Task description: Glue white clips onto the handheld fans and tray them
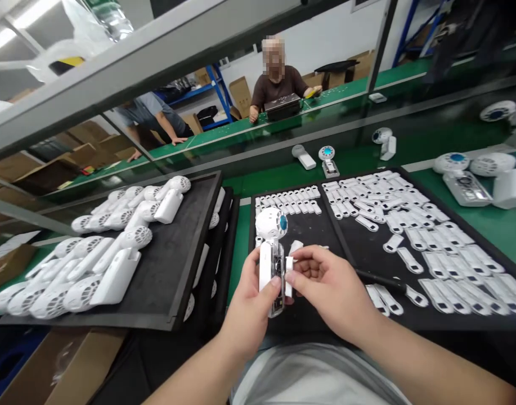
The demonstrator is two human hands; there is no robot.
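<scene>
My left hand (251, 292) is closed around the handle of a white handheld fan (271, 225), held upright with its round vented head at the top. A blue disc shows on the head's right side, and the handle's right side is uncovered, with dark parts visible inside. Between the thumb and fingers of my right hand (325, 281) is a small white plastic cover (289, 273), close beside that uncovered side. Whether the cover touches the handle I cannot tell. Just below both hands lies a black tray (300, 228) with rows of white covers.
Many white covers (409, 261) lie in the tray's right section, with a dark pen-like tool (380, 279) near them. At left, a black tray (169, 270) holds finished-looking fans. Opened fans (466, 183) stand at right. A person (278, 84) sits across the green bench.
</scene>
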